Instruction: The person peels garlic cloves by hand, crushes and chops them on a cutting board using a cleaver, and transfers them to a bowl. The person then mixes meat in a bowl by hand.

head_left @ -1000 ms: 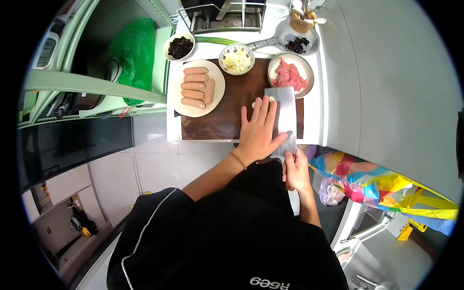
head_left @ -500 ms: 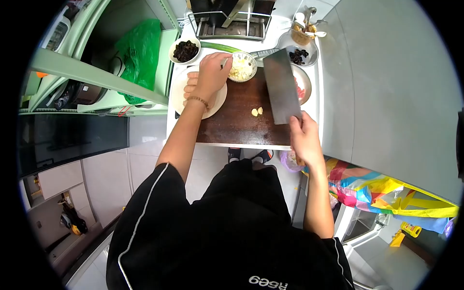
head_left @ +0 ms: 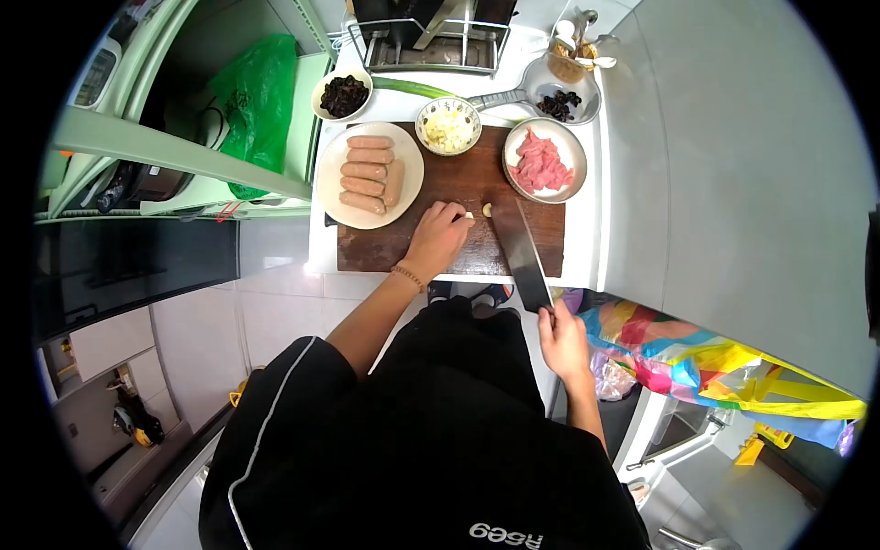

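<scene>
In the head view my right hand (head_left: pixel 563 344) is closed around the handle of a cleaver (head_left: pixel 522 252), its wide blade slanting down onto the dark wooden cutting board (head_left: pixel 385 252). One pale garlic clove (head_left: pixel 487 210) lies at the blade's tip. My left hand (head_left: pixel 438 240) rests on the board to the left of the blade, fingers curled and pressed on a second garlic clove (head_left: pixel 469 215), only partly visible. Just beyond it stands a patterned bowl of chopped garlic (head_left: pixel 448 129).
A plate of sausages (head_left: pixel 370 174) sits at the left and a bowl of sliced raw meat (head_left: pixel 543 165) at the right. Farther back are a bowl of dark fungus (head_left: pixel 344 95), a green onion (head_left: pixel 412 88), a strainer (head_left: pixel 594 101) and a knife rack (head_left: pixel 431 57).
My left hand has moved from above the garlic bowl down to the board and onto a clove. The cleaver has swung toward me and left, uncovering the meat bowl.
</scene>
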{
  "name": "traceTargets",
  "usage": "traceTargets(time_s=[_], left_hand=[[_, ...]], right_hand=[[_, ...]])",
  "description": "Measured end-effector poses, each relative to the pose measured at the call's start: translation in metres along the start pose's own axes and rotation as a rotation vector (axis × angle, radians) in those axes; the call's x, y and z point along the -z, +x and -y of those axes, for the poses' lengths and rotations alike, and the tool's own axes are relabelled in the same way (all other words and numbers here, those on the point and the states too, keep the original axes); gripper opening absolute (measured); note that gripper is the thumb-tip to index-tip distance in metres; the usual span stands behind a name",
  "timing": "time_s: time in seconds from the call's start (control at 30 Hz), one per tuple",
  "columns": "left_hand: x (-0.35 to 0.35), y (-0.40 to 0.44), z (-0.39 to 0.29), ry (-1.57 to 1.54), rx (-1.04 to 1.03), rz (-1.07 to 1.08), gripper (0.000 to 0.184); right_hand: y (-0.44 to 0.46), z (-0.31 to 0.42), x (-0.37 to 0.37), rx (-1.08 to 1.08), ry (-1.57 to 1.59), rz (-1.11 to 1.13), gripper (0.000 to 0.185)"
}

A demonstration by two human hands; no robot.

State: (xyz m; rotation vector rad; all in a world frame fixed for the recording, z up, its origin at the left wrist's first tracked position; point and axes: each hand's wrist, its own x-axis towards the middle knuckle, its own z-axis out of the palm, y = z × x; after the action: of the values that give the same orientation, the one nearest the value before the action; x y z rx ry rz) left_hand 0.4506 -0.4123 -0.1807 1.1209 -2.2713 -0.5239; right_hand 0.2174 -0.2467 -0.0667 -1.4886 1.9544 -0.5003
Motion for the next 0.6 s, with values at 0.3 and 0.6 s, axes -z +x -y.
traceTargets(time_s=[0.3,0.6], left_hand=[[0.001,-0.02,0.009,-0.077,-0.004,-0.026,0.011],[0.006,-0.021,0.022,-0.074,-0.139,0.034,0.015]], right_hand=[[0.016,0.011,-0.044,0.0,-0.288,-0.027,0.018],[-0.001,0.051,-0.056,-0.001,-0.348,0.061,0.016]])
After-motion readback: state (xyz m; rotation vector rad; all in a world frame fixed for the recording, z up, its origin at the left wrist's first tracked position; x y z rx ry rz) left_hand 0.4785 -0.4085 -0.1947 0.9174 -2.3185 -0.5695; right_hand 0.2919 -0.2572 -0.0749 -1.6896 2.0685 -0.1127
